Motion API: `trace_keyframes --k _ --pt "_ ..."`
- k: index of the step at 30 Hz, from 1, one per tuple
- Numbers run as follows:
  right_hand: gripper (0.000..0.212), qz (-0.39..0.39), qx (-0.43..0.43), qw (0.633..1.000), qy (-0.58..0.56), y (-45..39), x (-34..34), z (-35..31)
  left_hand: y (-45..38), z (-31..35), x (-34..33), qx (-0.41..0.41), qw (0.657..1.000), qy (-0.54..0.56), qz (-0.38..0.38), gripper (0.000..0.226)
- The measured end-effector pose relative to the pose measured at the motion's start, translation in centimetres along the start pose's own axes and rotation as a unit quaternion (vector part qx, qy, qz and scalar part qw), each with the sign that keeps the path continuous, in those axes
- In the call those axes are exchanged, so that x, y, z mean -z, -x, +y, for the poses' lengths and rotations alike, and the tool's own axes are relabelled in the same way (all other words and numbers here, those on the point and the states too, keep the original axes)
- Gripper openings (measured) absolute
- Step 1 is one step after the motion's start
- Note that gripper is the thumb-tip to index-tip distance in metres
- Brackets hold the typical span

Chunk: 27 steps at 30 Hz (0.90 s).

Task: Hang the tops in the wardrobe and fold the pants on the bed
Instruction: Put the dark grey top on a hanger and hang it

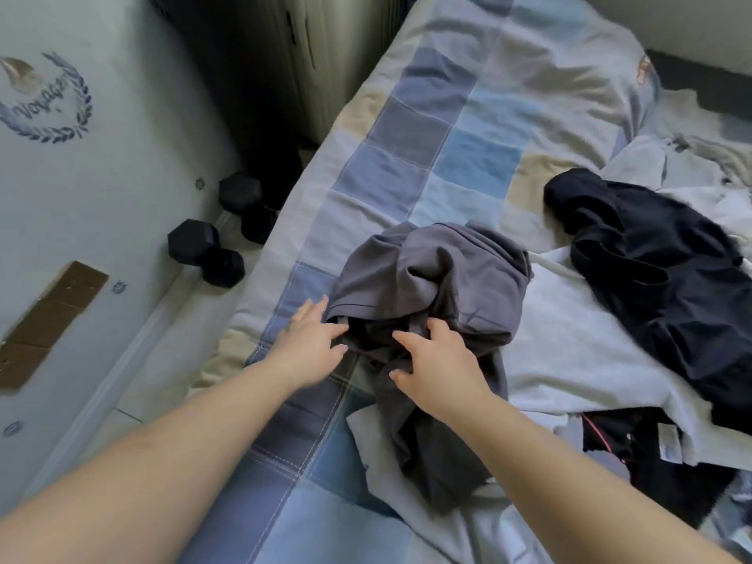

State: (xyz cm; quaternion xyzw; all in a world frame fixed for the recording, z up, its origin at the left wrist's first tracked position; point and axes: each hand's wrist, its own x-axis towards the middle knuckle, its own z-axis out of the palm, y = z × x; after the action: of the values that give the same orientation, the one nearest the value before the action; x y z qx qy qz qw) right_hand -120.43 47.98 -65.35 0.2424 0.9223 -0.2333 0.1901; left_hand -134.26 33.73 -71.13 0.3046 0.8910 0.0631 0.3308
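Observation:
A crumpled grey garment (431,287) lies bunched on the patchwork bed cover (460,128), with part of it trailing toward me. My left hand (313,339) touches its left edge with spread, nearly straight fingers. My right hand (437,360) rests on the dark folds at its middle, fingers spread and slightly bent, gripping nothing that I can see. A dark navy garment (659,270) lies to the right on a light grey top (569,343). A black item with a pink stripe (635,449) shows at the lower right.
Two black hex dumbbells (219,234) lie on the floor between the bed and a white wardrobe panel (81,197) at left. A white ribbed radiator (317,54) stands at the back. More pale clothes (691,164) pile at the far right.

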Motion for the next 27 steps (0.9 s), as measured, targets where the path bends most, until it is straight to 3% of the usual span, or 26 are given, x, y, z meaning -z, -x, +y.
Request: trace_keyframes --k 2,4,8,10,14,17,22,27 --pt "0.056 0.015 -0.002 1.000 -0.011 -0.6 -0.6 0.0 -0.8 -0.3 -0.4 0.000 1.000 0.014 -0.018 0.049" --pt "0.049 0.058 -0.012 0.992 -0.108 -0.6 -0.6 0.3 -1.0 -0.6 -0.6 0.002 0.998 0.069 0.002 0.047" --pt "0.013 0.152 -0.068 0.917 -0.364 0.8 1.0 0.7 0.2 -0.5 0.1 0.018 0.978 0.190 0.088 0.043" --pt "0.017 0.174 -0.085 0.871 -0.451 1.9 2.3 0.9 1.2 0.1 1.0 0.022 0.970 0.215 0.110 0.042" --pt "0.032 0.181 -0.086 0.822 -0.533 5.2 6.7 1.3 4.8 2.9 4.1 0.011 0.953 0.268 0.137 0.040" --pt "0.035 0.185 -0.083 0.791 -0.577 8.5 10.2 1.4 7.8 5.6 6.8 0.021 0.913 0.366 0.177 0.039" --pt "0.042 0.162 -0.037 0.806 -0.568 17.7 16.0 2.1 13.6 14.4 12.3 0.006 0.844 0.456 0.283 0.046" --pt "0.045 0.189 0.018 0.825 -0.532 27.8 21.5 3.7 20.5 24.8 16.0 -0.065 0.820 0.444 0.356 0.058"
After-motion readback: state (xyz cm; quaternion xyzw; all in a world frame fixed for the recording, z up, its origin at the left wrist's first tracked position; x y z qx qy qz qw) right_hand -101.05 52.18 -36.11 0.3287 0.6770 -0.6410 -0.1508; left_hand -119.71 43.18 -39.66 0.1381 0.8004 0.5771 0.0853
